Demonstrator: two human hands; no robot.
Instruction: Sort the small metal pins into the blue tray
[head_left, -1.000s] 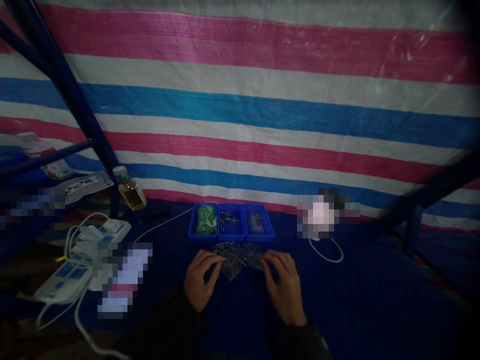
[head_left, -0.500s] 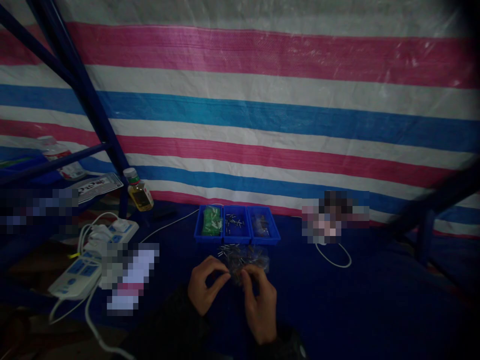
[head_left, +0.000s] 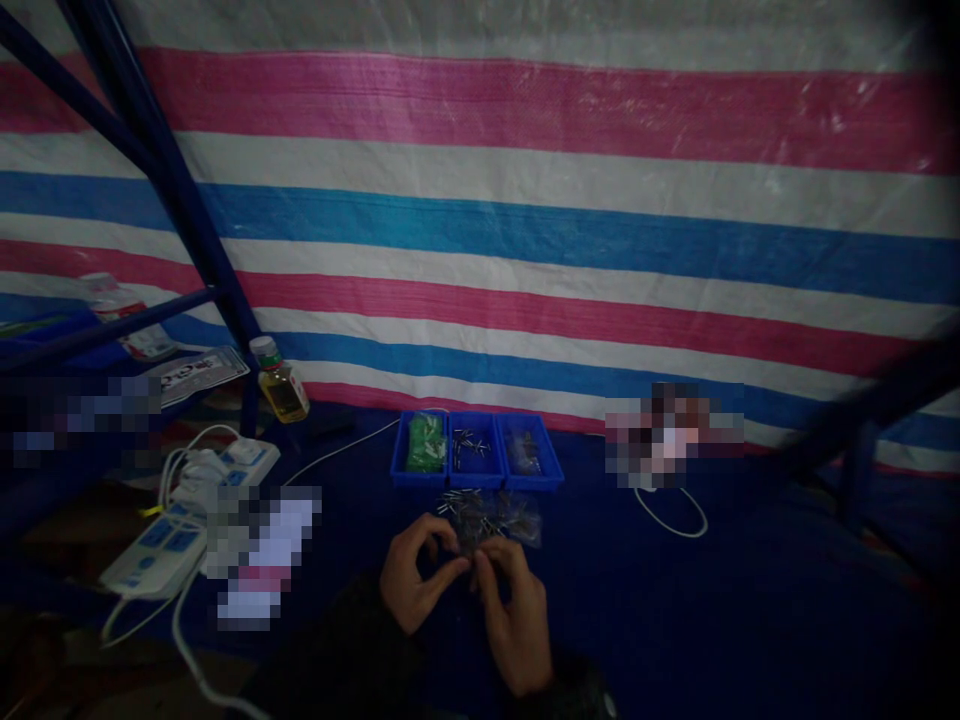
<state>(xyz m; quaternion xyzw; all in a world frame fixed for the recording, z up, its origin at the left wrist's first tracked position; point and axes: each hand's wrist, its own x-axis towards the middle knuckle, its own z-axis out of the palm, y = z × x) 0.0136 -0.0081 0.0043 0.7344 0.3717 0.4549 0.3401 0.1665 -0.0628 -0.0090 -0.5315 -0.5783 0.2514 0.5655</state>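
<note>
My left hand [head_left: 418,575] and my right hand [head_left: 514,615] meet at the fingertips over the blue table [head_left: 675,620]. Thumb and forefinger are pinched on each hand. Whatever lies between them is too small and dark to make out. Just beyond the fingers are clear plastic bags [head_left: 523,517] and a scatter of small, thin metal pieces [head_left: 459,497]. Behind these, three blue trays stand side by side. A green packet [head_left: 427,444] fills the left one, loose thin pieces [head_left: 471,442] lie in the middle one, and the right one holds a clear bag [head_left: 525,453].
At left lie a white power strip [head_left: 154,540] with plugs and cables, and a blurred-out object [head_left: 270,550]. A bottle of yellow liquid [head_left: 283,388] stands behind. A white cable loop [head_left: 679,520] lies at right. Blue metal frame bars [head_left: 187,220] and a striped sheet [head_left: 525,240] enclose the table.
My fingertips have drawn closer together. My left thumb has shifted right to meet the right fingers, slightly nearer to me. The trays and bags have stayed put.
</note>
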